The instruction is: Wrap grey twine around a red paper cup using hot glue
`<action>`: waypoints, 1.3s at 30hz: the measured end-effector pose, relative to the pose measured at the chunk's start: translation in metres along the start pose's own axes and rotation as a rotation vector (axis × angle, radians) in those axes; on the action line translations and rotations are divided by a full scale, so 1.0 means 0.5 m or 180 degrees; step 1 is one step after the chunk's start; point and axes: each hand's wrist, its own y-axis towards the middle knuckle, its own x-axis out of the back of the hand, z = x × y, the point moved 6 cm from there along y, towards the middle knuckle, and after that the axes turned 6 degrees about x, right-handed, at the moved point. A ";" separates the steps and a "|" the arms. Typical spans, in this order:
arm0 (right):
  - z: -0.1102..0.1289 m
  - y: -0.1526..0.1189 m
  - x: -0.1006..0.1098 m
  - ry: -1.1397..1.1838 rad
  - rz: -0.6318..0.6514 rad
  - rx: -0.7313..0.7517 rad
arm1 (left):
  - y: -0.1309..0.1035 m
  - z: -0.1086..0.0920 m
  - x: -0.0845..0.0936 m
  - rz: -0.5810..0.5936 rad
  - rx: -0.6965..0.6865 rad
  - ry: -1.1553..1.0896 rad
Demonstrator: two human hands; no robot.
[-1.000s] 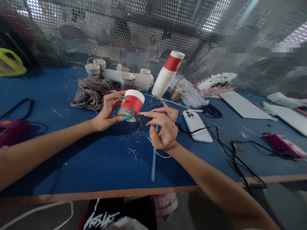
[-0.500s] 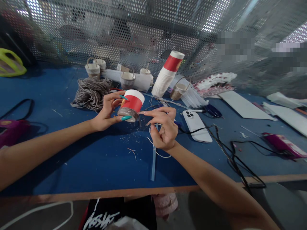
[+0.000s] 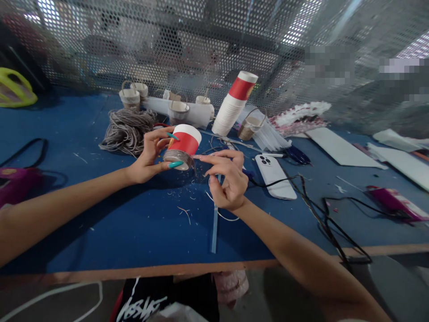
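Note:
My left hand (image 3: 147,158) is closed around a small red and white paper cup (image 3: 186,142), tilted, its base turned toward me. Several turns of grey-brown cord (image 3: 172,157) are wound about the base end, and a short tail hangs at the right side. The left thumb presses near the base and a finger lies on the red band. From the right, my right hand (image 3: 229,181) stretches its index finger to the wound cord's edge, at or very near touching. Its other fingers are loosely bent and apart, with nothing visible in them.
A grey cord bundle (image 3: 127,132) lies behind my left hand. Beyond are a leaning cup stack (image 3: 231,109) and several cord-wrapped cups with handles. To the right are a white phone (image 3: 275,176), black cables and a purple glue gun (image 3: 397,202). A glue stick (image 3: 214,228) lies in front.
The cup and both hands have barely shifted; the cup sits very slightly higher and the right index finger has moved a touch left along with it.

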 end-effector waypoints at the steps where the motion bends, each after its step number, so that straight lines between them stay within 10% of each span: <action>1: -0.001 -0.001 0.000 -0.0027 -0.0002 -0.0020 | 0.000 -0.001 0.000 0.0007 -0.0006 -0.0003; 39: -0.007 -0.003 0.001 0.0148 0.0003 -0.0072 | -0.001 -0.005 0.001 0.0010 -0.0060 0.0259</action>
